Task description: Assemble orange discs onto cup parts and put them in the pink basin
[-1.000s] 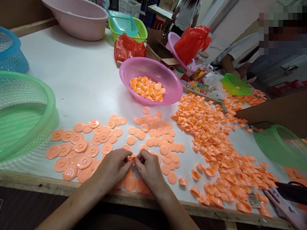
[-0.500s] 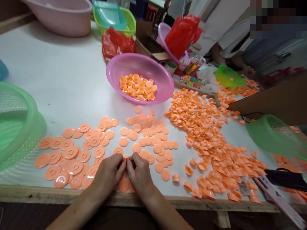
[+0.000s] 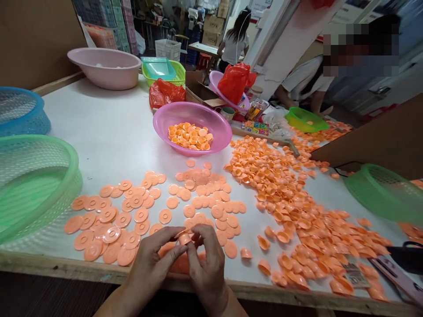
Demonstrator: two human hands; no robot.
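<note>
Near the table's front edge, my left hand (image 3: 152, 259) and my right hand (image 3: 206, 260) meet, their fingers closed on one small orange plastic cup (image 3: 184, 238). A thin rim or disc shows at the cup's top; whether it is a separate piece I cannot tell. Flat orange discs (image 3: 123, 219) with a ring in the middle lie to the left of my hands and beyond them. On the right spreads a heap of small orange cups (image 3: 284, 193). A pink basin (image 3: 214, 127) behind the discs holds more orange pieces.
Green mesh baskets (image 3: 74, 171) and a blue one (image 3: 42, 116) stand at the left; another green basket (image 3: 380, 193) is at the right. A pale pink tub (image 3: 109, 72) and red bags (image 3: 167, 93) are at the back. Scissors (image 3: 408, 251) lie at the right edge. A co-worker (image 3: 306, 79) sits beyond.
The view has tilted up, showing more of the room. My fingers, earlier low and pinched together, are now raised around the cup, which shows more plainly.
</note>
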